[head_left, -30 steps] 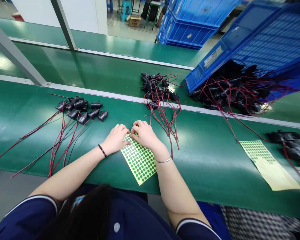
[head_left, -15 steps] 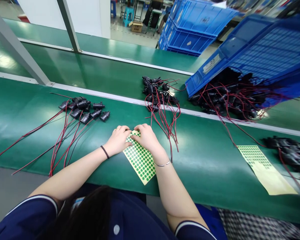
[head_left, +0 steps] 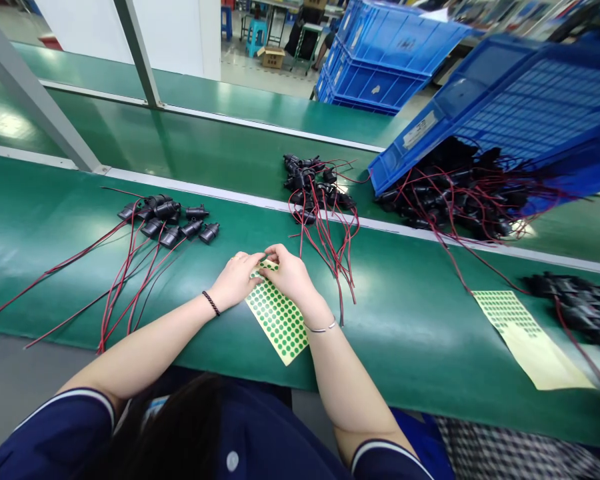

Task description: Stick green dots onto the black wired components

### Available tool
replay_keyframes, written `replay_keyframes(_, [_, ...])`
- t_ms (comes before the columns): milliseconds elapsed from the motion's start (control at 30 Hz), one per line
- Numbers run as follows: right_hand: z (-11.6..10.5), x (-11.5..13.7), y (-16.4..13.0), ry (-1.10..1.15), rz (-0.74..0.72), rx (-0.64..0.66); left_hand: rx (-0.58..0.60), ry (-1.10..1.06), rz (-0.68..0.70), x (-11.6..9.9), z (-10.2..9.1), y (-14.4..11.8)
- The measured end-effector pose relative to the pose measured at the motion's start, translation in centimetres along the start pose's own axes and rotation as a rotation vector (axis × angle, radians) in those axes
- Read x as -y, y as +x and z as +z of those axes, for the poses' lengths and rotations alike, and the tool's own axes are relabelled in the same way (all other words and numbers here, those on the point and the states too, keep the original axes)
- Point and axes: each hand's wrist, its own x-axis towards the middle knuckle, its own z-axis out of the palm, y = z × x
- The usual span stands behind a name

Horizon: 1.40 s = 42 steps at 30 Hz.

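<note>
A pale yellow sheet of round green stickers (head_left: 279,321) lies slanted on the green bench in front of me. At its far end my left hand (head_left: 239,277) is closed on the left edge, thumb over the sheet. My right hand (head_left: 293,275) pinches the top edge, its thumb across the upper rows of dots. The fingertips of both hands almost meet there, and they partly hide that end of the sheet. Left of my hands rests a group of black connectors (head_left: 169,217) with red and black wires. Another bunch of wired black connectors (head_left: 315,183) sits beyond my right hand.
A tilted blue crate (head_left: 405,143) spills a heap of wired black parts (head_left: 460,193) at the right. A partly used sticker sheet (head_left: 545,363) lies near the right front, beside more black parts (head_left: 580,307). A grey metal post (head_left: 45,100) rises at the left.
My left fingers have slid inward and now nearly touch the right fingertips at the sheet's top edge. The top end of the sheet looks slightly bent. The connectors stay put.
</note>
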Motion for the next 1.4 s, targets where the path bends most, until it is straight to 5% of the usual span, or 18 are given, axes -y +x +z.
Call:
replay_keyframes(100, [0.0, -0.1, 0.1, 0.077, -0.068, -0.052, -0.078, -0.201, -0.076, 0.6, 0.0, 0.2])
replay_keyframes(300, [0.0, 0.2, -0.1, -0.159, -0.328, -0.14, -0.165, -0.517, -0.194, 0.9, -0.4, 0.3])
replay_keyframes(733, [0.4, 0.5, -0.4, -0.253, -0.34, -0.153, -0.163, -0.497, -0.199, 0.7, -0.5, 0.3])
replay_keyframes(900, [0.7, 0.3, -0.4, -0.065, -0.442, -0.189, -0.156, -0.461, -0.192, 0.7, -0.2, 0.3])
replay_keyframes(1167, [-1.3, -3.5, 3.4, 0.405, -0.085, -0.48, -0.149, -0.19, -0.036, 1.2, 0.3, 0.2])
replay_keyframes(1400, [-7.2, -7.9, 12.9, 0.036, 0.254, -0.686, -0.168, -0.174, 0.034, 1.8, 0.7, 0.5])
